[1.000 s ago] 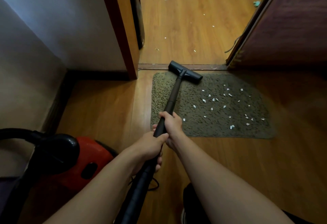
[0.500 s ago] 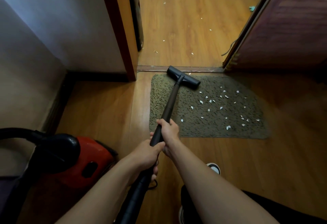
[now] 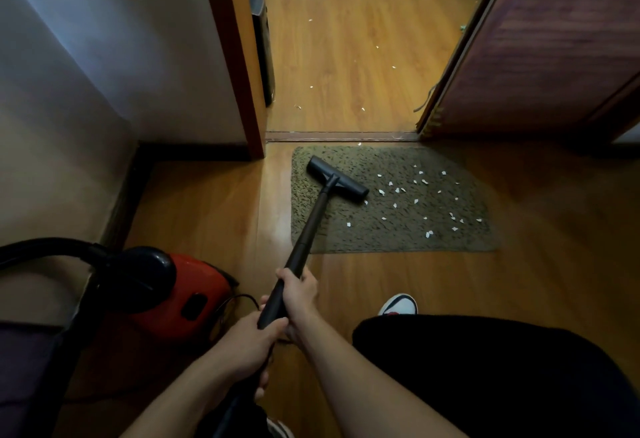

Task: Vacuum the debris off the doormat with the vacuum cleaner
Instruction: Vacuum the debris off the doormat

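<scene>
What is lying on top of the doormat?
The vacuum's black floor head rests on the left of the doormat, and small white scraps lie scattered to its right. Any scraps beneath the head are covered.

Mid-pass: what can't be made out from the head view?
Head view:
- Underside of the black T-shaped floor nozzle: hidden against the olive shaggy doormat.
- Rear end of the black wand: cut off by the bottom edge.
- Left part of the red canister vacuum: behind its black hose cuff.
- White scraps: too small to identify.
</scene>
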